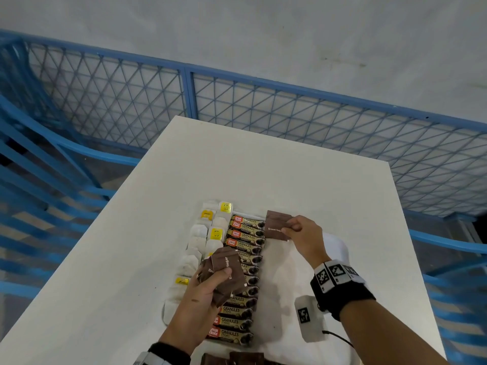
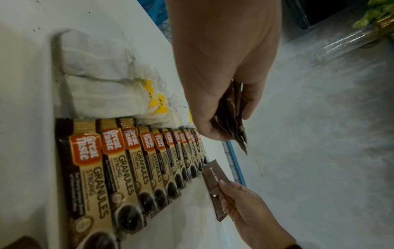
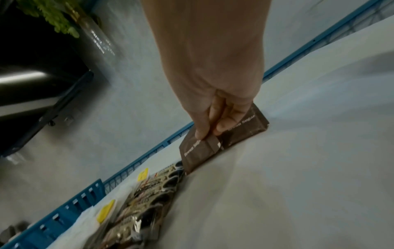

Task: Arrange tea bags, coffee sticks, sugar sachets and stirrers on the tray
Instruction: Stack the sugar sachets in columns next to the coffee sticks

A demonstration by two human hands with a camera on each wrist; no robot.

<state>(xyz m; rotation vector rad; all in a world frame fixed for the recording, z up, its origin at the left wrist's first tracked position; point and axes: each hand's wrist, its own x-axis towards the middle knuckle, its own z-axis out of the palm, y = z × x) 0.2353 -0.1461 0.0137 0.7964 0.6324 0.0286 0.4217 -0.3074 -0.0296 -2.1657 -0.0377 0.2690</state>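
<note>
left hand [image 1: 203, 291] grip clutching sugar sachets [image 1: 226, 272], right hand [image 1: 303, 238] grip pinching two sachets [image 1: 276, 226], wrist view alone shows plant [image 2: 375, 11]

White table [image 1: 263, 167]; blue mesh fence [image 1: 290, 114] behind.

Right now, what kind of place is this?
Likely a fenced indoor workshop or storage bay, not a kitchen: blue metal mesh fencing, bare grey concrete floor, plain white table.
</note>
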